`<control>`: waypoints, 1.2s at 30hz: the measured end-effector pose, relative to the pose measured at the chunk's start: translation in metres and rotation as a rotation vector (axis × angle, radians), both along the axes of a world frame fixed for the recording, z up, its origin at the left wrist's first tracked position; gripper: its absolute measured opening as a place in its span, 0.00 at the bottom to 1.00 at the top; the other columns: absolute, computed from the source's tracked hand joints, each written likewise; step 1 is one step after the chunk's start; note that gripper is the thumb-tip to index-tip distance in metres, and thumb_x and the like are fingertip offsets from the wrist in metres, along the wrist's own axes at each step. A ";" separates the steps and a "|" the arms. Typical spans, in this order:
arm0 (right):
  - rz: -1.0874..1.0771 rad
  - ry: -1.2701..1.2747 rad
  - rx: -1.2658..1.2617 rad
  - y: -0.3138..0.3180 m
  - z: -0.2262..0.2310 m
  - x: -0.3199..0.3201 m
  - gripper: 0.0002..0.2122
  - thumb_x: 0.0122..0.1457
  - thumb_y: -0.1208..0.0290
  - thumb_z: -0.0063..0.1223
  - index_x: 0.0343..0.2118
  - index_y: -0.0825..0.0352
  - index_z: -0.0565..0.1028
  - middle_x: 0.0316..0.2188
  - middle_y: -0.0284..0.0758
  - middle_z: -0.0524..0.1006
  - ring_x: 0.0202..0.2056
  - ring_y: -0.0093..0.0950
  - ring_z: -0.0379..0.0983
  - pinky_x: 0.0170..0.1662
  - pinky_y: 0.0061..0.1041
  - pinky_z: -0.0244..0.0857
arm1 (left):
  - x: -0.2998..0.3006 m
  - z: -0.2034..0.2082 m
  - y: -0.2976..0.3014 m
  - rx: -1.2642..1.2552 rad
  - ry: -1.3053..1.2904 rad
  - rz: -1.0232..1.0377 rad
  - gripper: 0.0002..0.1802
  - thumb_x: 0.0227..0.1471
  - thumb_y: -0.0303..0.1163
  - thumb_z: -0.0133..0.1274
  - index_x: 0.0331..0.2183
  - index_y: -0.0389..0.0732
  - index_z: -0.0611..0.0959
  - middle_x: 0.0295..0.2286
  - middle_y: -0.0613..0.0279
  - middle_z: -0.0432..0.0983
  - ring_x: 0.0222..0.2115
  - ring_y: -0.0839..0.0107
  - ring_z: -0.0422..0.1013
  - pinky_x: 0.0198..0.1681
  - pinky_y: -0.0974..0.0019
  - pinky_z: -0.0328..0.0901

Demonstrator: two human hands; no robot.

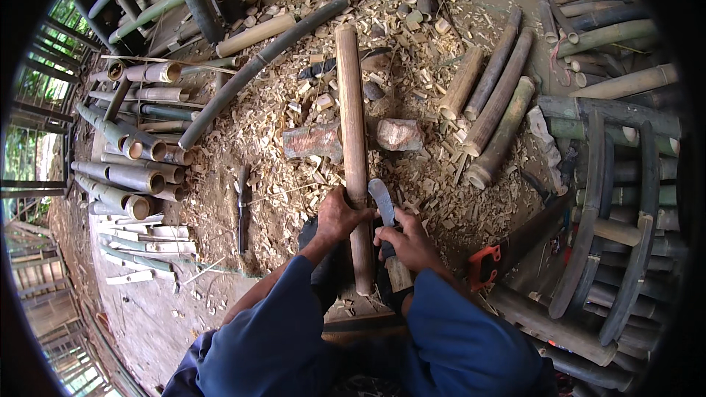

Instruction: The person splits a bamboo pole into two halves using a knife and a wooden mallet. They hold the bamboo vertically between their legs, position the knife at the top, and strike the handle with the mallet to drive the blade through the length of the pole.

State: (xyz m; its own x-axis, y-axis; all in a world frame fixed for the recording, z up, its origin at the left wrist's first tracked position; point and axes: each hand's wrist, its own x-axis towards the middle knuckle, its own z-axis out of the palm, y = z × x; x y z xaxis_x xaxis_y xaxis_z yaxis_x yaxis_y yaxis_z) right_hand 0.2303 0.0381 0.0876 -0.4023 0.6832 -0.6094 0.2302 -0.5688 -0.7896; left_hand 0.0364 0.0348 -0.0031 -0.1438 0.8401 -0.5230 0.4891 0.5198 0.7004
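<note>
long tan bamboo pole (353, 140) lying near-to-far mid scene, resting across wood block (315, 140), near end gripped, curved-blade knife (384, 206) with wooden handle just right of pole, blade tip touching it

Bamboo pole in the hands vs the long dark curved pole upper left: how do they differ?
The bamboo pole in the hands is pale tan; the dark curved pole is grey-green. The bamboo pole is thicker and looks straight, running away from the person across a wood block; the dark curved pole is slimmer, bowed, and lies diagonally on the chips. The left hand grips the bamboo pole and the right hand holds a knife beside it; the curved one lies untouched. Both are long, round bamboo.
</note>
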 end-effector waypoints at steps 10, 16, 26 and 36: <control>-0.194 0.159 0.151 0.074 -0.017 -0.031 0.09 0.60 0.74 0.54 0.41 0.73 0.74 0.23 0.37 0.78 0.21 0.26 0.76 0.19 0.27 0.72 | 0.006 -0.008 0.000 0.004 0.150 -0.075 0.43 0.35 0.59 0.72 0.38 0.29 0.78 0.34 0.41 0.81 0.38 0.47 0.79 0.43 0.50 0.72; -0.185 0.153 0.189 0.127 -0.016 -0.049 0.10 0.58 0.74 0.54 0.40 0.74 0.75 0.22 0.38 0.78 0.20 0.26 0.75 0.18 0.28 0.71 | 0.005 -0.004 -0.001 0.013 0.157 -0.122 0.43 0.35 0.59 0.73 0.39 0.30 0.78 0.34 0.42 0.81 0.39 0.49 0.79 0.43 0.51 0.73; -0.205 0.156 0.242 0.189 -0.013 -0.066 0.06 0.59 0.74 0.56 0.36 0.71 0.77 0.22 0.40 0.80 0.16 0.26 0.75 0.17 0.26 0.73 | 0.000 -0.004 -0.006 0.065 0.129 -0.122 0.40 0.38 0.58 0.74 0.36 0.33 0.76 0.31 0.46 0.81 0.36 0.51 0.80 0.42 0.52 0.73; -0.157 0.064 0.276 0.223 -0.004 -0.072 0.07 0.58 0.76 0.56 0.34 0.75 0.80 0.22 0.42 0.81 0.21 0.26 0.79 0.17 0.27 0.77 | 0.000 0.003 -0.004 0.032 0.093 -0.114 0.39 0.38 0.58 0.74 0.36 0.34 0.75 0.30 0.46 0.80 0.35 0.50 0.79 0.42 0.51 0.72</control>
